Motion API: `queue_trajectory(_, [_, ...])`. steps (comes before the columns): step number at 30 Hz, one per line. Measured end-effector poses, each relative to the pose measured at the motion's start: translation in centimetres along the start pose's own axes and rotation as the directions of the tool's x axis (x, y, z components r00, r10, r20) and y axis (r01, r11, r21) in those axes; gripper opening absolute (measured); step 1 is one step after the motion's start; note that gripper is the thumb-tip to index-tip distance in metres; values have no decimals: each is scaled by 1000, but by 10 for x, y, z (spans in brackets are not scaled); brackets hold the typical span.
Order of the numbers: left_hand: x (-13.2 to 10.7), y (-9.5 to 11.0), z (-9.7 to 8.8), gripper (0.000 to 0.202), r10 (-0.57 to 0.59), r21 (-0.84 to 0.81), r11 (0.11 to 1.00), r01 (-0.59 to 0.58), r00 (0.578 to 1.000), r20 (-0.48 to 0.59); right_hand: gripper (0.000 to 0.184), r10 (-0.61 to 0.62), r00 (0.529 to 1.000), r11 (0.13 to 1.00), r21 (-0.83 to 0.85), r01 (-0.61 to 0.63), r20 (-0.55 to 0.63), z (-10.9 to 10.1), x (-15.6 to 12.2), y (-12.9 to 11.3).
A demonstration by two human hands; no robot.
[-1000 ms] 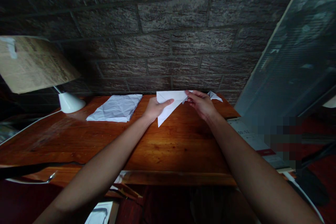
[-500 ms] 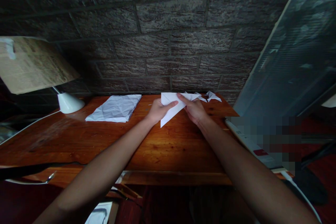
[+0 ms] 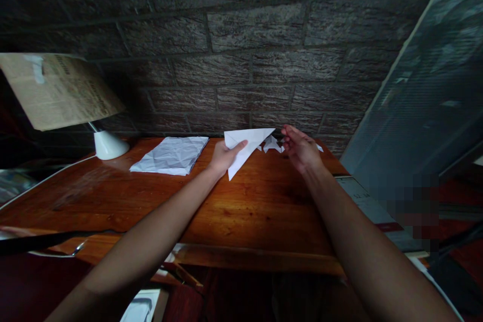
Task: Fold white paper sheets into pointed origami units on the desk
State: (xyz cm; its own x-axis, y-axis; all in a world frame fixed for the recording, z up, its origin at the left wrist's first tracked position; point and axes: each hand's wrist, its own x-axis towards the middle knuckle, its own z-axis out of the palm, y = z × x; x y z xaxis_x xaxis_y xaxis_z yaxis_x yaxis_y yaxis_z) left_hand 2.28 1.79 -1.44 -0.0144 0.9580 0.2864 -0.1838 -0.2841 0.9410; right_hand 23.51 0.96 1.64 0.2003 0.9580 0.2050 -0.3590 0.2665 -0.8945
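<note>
A white sheet of paper folded into a triangle (image 3: 245, 143) is held up over the table. My left hand (image 3: 223, 156) grips it by its left side, thumb lying flat across the front face and the other fingers hidden behind. Off the paper's right tip, my right hand (image 3: 302, 150) is in the air with loosely curled fingers, slightly apart and nothing visible between them. Behind the two hands, small folded white paper pieces (image 3: 271, 145) stand at the back of the table, partly covered by the paper and my right hand.
A stack of creased white paper (image 3: 169, 155) lies on the wooden table (image 3: 226, 216), left of my hands. Farther left stands a lamp (image 3: 109, 145) with a brown paper shade. A grey flat object (image 3: 362, 198) is at the right edge. A brick wall (image 3: 211, 75) rises behind.
My right hand has let go of the folded paper and moved right, away from it. My left hand still holds the paper. The view has shifted slightly.
</note>
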Motion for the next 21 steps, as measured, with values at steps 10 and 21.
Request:
queue_trajectory(10, [-13, 7, 17, 47, 43, 36, 998, -46, 997, 68, 38, 152, 969, 986, 42, -163, 193, 33, -25, 14])
queue_trajectory(21, [-20, 5, 27, 45, 142, 110, 983, -149, 987, 71, 36, 98, 968, 970, 196, -145, 232, 37, -26, 18])
